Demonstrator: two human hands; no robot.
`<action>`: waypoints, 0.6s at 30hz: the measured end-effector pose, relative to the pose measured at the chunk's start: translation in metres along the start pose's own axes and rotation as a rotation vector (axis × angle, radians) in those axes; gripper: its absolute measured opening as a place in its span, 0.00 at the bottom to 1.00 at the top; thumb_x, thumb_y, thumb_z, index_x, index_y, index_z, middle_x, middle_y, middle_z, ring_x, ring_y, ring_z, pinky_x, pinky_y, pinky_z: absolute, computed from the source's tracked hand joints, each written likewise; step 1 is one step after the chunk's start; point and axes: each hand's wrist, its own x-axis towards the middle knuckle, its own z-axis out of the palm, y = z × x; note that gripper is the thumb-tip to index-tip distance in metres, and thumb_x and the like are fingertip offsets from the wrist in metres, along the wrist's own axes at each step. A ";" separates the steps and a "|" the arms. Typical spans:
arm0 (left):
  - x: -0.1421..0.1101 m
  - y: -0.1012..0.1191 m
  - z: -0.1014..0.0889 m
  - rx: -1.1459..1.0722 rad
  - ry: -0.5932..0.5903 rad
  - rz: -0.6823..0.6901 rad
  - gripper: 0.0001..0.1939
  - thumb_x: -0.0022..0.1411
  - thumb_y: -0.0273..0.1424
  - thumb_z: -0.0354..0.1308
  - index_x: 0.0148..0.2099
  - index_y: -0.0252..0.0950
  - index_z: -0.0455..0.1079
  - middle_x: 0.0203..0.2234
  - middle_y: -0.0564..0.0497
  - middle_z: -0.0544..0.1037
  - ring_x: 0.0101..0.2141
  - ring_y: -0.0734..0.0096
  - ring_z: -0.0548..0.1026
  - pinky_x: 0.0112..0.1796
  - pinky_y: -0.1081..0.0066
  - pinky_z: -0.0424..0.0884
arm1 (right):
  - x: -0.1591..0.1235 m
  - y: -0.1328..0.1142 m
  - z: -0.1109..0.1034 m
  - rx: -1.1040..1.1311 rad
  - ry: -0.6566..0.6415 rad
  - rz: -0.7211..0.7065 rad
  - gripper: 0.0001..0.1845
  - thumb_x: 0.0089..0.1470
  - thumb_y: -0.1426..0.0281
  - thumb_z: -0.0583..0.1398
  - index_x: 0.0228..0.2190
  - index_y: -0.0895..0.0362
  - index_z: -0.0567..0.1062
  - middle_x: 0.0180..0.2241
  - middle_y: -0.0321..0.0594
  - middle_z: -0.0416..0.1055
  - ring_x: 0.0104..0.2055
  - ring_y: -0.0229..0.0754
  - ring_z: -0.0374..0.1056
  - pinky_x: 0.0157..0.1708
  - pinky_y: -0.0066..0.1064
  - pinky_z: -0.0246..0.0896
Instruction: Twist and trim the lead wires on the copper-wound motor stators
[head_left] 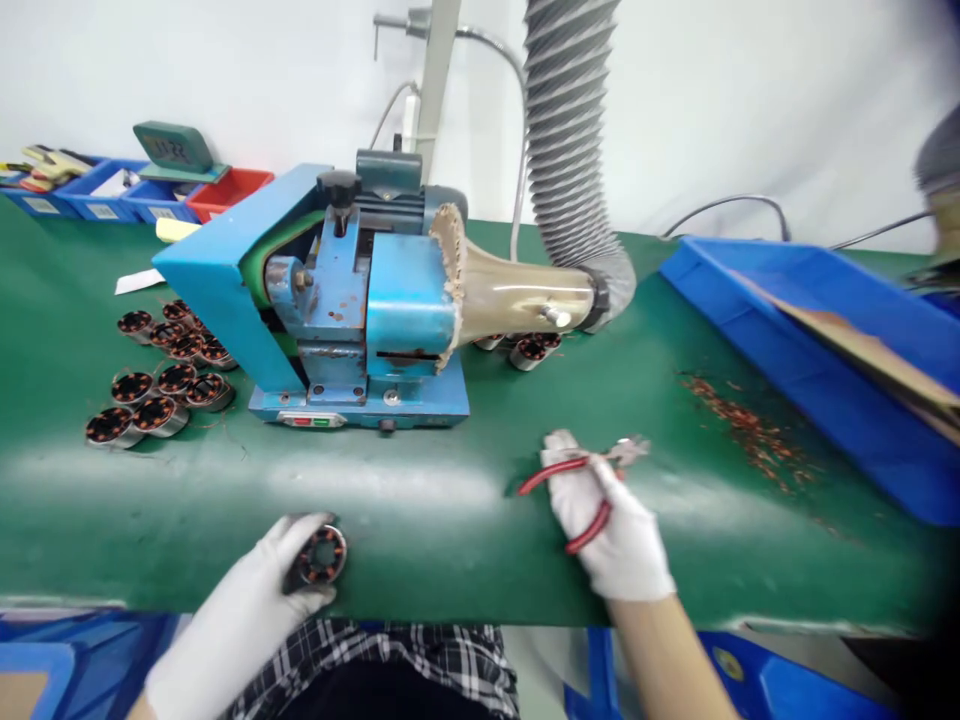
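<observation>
No writing can be read: the labels on the far-left bins (97, 195) and the green device (174, 148) above them are blurred. The left hand (247, 600), in a white glove, has its fingers curled tight around a stator (321, 555) at the near edge of the green table (420, 500); the stator's open face with copper windings points up and toward the camera. The right hand (611, 530), also gloved, is clamped on the red handles of cutters (592, 480); their long axis runs from near left to far right, the metal tip pointing right and slightly away. Far of the hands stands a blue machine (345, 300) with a horn and a grey ribbed hose (566, 130). More stators (161, 365) lie in a cluster left of it. Copper scraps (742, 425) are scattered at right, beside a blue tray (825, 350). The wall behind is plain white.
</observation>
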 end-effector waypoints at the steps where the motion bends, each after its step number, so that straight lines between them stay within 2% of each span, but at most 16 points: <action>1: 0.008 0.014 0.012 -0.039 -0.005 0.017 0.24 0.49 0.22 0.55 0.50 0.40 0.63 0.45 0.50 0.72 0.46 0.67 0.72 0.48 0.69 0.66 | 0.016 -0.011 -0.021 -0.092 0.059 -0.045 0.18 0.49 0.54 0.51 0.34 0.55 0.67 0.44 0.47 0.70 0.49 0.44 0.66 0.49 0.38 0.61; 4: 0.044 0.069 0.054 -0.157 0.013 0.118 0.22 0.51 0.25 0.57 0.50 0.39 0.63 0.45 0.48 0.72 0.45 0.67 0.72 0.47 0.70 0.67 | 0.042 -0.040 -0.065 -0.346 0.163 -0.140 0.17 0.48 0.53 0.52 0.31 0.54 0.65 0.36 0.46 0.72 0.41 0.48 0.70 0.43 0.42 0.64; 6: 0.069 0.103 0.080 -0.236 0.107 0.157 0.23 0.55 0.25 0.54 0.54 0.35 0.58 0.47 0.43 0.69 0.47 0.67 0.71 0.48 0.69 0.67 | 0.044 -0.049 -0.078 -0.562 0.218 -0.188 0.17 0.46 0.53 0.56 0.28 0.54 0.66 0.27 0.43 0.71 0.35 0.51 0.70 0.39 0.47 0.63; 8: 0.085 0.124 0.097 -0.271 0.209 0.190 0.27 0.57 0.22 0.50 0.59 0.32 0.51 0.54 0.38 0.63 0.53 0.66 0.65 0.51 0.67 0.63 | 0.042 -0.048 -0.084 -0.766 0.255 -0.225 0.17 0.43 0.53 0.58 0.26 0.55 0.68 0.20 0.40 0.68 0.29 0.54 0.69 0.35 0.51 0.61; 10: 0.088 0.126 0.103 -0.244 0.217 0.229 0.28 0.57 0.20 0.48 0.60 0.33 0.49 0.56 0.39 0.59 0.56 0.64 0.61 0.53 0.65 0.61 | 0.041 -0.040 -0.087 -0.925 0.289 -0.267 0.18 0.43 0.54 0.58 0.27 0.56 0.70 0.19 0.44 0.68 0.29 0.59 0.67 0.34 0.56 0.57; 12: 0.080 0.115 0.097 -0.184 0.121 0.268 0.25 0.57 0.22 0.47 0.57 0.39 0.56 0.55 0.44 0.63 0.54 0.64 0.64 0.52 0.65 0.62 | 0.042 -0.029 -0.087 -1.037 0.327 -0.344 0.20 0.45 0.55 0.56 0.30 0.61 0.71 0.27 0.55 0.70 0.36 0.66 0.66 0.38 0.62 0.52; 14: 0.068 0.099 0.086 -0.131 0.010 0.308 0.21 0.58 0.24 0.47 0.53 0.44 0.61 0.53 0.49 0.67 0.50 0.66 0.69 0.48 0.70 0.67 | 0.046 -0.020 -0.081 -1.108 0.320 -0.454 0.22 0.48 0.58 0.54 0.35 0.64 0.72 0.37 0.63 0.68 0.44 0.68 0.61 0.45 0.63 0.45; 16: 0.058 0.084 0.078 -0.093 -0.020 0.347 0.18 0.59 0.26 0.48 0.51 0.46 0.64 0.50 0.52 0.70 0.46 0.69 0.72 0.44 0.74 0.69 | 0.055 -0.013 -0.068 -1.138 0.230 -0.566 0.20 0.49 0.60 0.54 0.37 0.62 0.72 0.43 0.58 0.68 0.49 0.61 0.60 0.51 0.53 0.45; 18: 0.055 0.072 0.076 -0.063 0.025 0.394 0.17 0.58 0.27 0.49 0.48 0.46 0.66 0.47 0.53 0.73 0.44 0.70 0.74 0.42 0.78 0.70 | 0.072 -0.010 -0.051 -1.140 0.141 -0.652 0.17 0.50 0.61 0.55 0.38 0.58 0.73 0.44 0.51 0.69 0.50 0.53 0.61 0.53 0.44 0.48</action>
